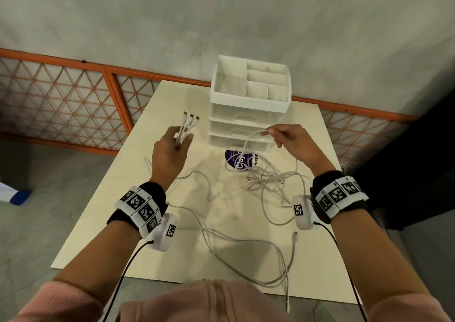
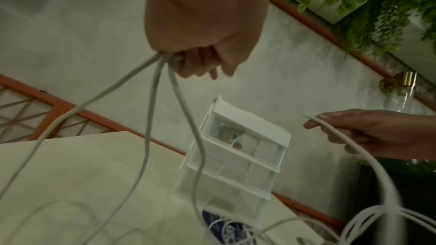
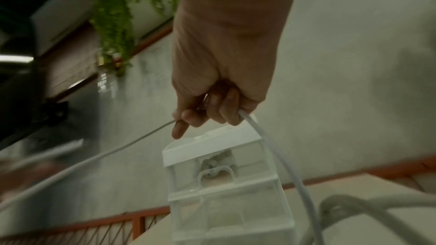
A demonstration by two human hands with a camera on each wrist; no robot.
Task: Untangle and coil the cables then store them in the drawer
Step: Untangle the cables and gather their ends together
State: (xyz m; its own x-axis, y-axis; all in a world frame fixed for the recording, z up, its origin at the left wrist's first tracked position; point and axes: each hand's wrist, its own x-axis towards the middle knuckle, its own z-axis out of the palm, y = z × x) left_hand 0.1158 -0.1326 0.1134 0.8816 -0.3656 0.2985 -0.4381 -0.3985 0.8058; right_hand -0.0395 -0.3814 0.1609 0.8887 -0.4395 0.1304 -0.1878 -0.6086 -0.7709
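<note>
Head view shows both hands raised over the counter (image 1: pixel 172 223), each holding white cable. Left hand (image 1: pixel 170 150) has its fingers curled round a bunch of three cable ends (image 1: pixel 188 124), whose plugs (image 1: pixel 191 116) stick up beyond the fingertips and fan slightly apart; the strands run back through the palm and drop below the wrist to the counter. From the left wrist view the same hand (image 2: pixel 200 31) is a closed fist with three cables (image 2: pixel 153 90) hanging out of its underside, spreading as they fall toward the counter. Right hand (image 1: pixel 293 141) pinches a single cable loop (image 1: pixel 253 134) between thumb and forefinger, its other fingers loosely curled beneath; the loop arches out to the left of the fingertips and falls to a tangle (image 1: pixel 266 178) lying below and between the two hands. In the right wrist view the hand (image 3: pixel 219 85) has the cable (image 3: pixel 278 156) passing under its curled fingers, one length trailing left and the other dropping down to the right. A white drawer unit (image 1: pixel 248 114) stands just beyond both hands, nearer the right one, its drawers closed and an open divided tray on top. A purple round lid (image 1: pixel 232 160) lies at the foot of the unit, under the right hand's loop. More slack cable (image 1: pixel 246 243) sprawls across the counter nearer the body, behind both wrists, with one end hanging over the near edge.
</note>
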